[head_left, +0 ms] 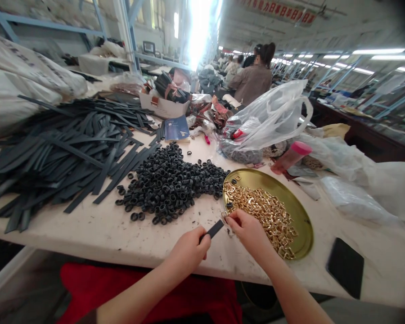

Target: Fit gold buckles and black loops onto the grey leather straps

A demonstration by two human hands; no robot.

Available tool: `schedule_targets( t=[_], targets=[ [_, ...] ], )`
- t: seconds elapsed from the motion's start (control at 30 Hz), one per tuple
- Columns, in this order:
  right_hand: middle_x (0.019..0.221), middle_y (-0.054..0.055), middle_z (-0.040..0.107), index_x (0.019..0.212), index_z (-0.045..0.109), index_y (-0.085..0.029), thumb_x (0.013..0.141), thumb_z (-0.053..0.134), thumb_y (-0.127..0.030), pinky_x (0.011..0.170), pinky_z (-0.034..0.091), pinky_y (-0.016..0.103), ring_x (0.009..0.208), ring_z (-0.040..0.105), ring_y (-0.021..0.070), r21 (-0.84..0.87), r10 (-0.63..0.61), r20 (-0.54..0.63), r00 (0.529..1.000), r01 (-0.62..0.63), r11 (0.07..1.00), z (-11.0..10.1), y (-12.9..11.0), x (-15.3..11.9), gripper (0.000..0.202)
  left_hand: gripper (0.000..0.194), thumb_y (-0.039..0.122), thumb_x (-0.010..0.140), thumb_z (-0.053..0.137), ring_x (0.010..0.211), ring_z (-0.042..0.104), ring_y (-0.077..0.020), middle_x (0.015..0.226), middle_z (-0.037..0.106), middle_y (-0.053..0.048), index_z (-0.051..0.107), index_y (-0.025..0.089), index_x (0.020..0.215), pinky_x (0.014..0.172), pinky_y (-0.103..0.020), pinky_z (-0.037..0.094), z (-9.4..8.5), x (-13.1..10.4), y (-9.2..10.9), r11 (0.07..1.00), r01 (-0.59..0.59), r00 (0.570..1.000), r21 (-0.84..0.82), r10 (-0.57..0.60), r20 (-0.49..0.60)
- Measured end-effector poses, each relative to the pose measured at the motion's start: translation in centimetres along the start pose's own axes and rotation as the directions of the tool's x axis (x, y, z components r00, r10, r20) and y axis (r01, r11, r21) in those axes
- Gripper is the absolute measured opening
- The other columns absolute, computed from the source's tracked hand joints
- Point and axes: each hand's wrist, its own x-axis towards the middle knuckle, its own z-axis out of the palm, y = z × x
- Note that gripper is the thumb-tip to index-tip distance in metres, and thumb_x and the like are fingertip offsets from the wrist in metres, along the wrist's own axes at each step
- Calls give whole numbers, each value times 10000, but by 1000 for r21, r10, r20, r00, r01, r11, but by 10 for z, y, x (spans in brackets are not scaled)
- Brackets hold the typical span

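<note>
My left hand (193,246) is closed on a short dark strap (215,229), whose free end points up and right. Close to that end, my right hand (243,227) pinches a small gold buckle (224,216) at the near left rim of a round gold tray (302,225). Many gold buckles (263,207) lie heaped in the tray. Left of it, a pile of small black loops (168,180) sits on the table. Strap and buckle appear slightly apart.
Long dark strips (70,144) cover the table's left side. Behind stand a blue booklet (176,128), a white box (162,107), a plastic bag (273,117) and a pink-lidded jar (290,157). A black phone (345,267) lies at the right. A person (254,81) is farther back.
</note>
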Motion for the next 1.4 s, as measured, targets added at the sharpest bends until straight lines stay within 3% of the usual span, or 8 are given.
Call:
schedule_targets(
  t=[0.13,0.27,0.43,0.53,0.73,0.93,1.13,1.4],
  targets=[
    [552,-19,552,651,544,-196,762,535,-403,523,365,256,535,497,140,438,85,112,990,-126,890,10,-5,-6,235,228,284,791,345,499,487,-129,503,518,27,483,184,639,471,-218,270,6,15,-1,995,-5,999,97,9,-35],
    [604,-2,588,700,557,-173,736,558,-495,574,436,271,560,529,130,763,136,250,959,-282,581,16,-14,-17,323,228,287,790,347,482,473,-124,490,494,35,479,184,636,462,-214,268,6,11,-6,997,-5,1000,79,6,-13],
    [716,3,610,696,553,-170,681,639,-475,582,454,250,571,532,95,885,156,414,897,-436,162,21,-24,-31,317,196,275,773,349,483,462,-127,483,468,45,469,190,644,464,-211,287,-2,-4,-4,998,52,998,28,-53,21],
    [662,-31,567,692,556,-175,621,718,-394,587,447,239,558,519,82,886,153,453,879,-462,33,26,-27,-36,282,194,256,760,356,492,450,-129,479,452,46,448,192,602,478,-221,276,-5,-11,-1,993,67,998,96,-67,-2],
    [668,-33,564,802,586,-173,672,681,-352,604,406,235,583,489,92,907,175,341,924,-372,196,45,-44,-55,241,227,333,808,371,556,465,-120,559,493,42,482,180,683,523,-214,313,-5,-26,-6,999,-45,998,13,45,33],
    [582,-35,499,674,552,-165,747,585,-411,573,370,232,584,450,112,883,172,249,953,-296,365,51,-67,-73,259,229,396,811,392,366,360,-61,546,488,67,435,173,789,395,-184,279,-5,-39,-14,955,60,993,-290,-28,114],
    [608,-27,522,739,521,-175,809,483,-427,574,396,241,572,471,117,891,141,297,944,-327,314,51,-75,-79,264,246,411,779,418,341,350,-35,551,528,50,402,176,709,385,-168,263,-3,-47,-13,905,95,994,-415,-67,83],
    [640,-13,527,713,512,-186,752,545,-290,565,387,245,598,480,137,693,97,64,993,-114,711,58,-75,-89,116,204,352,787,400,374,375,-70,476,477,63,418,188,667,390,-181,270,6,-56,-30,957,50,995,-284,-71,-65]
  ],
)
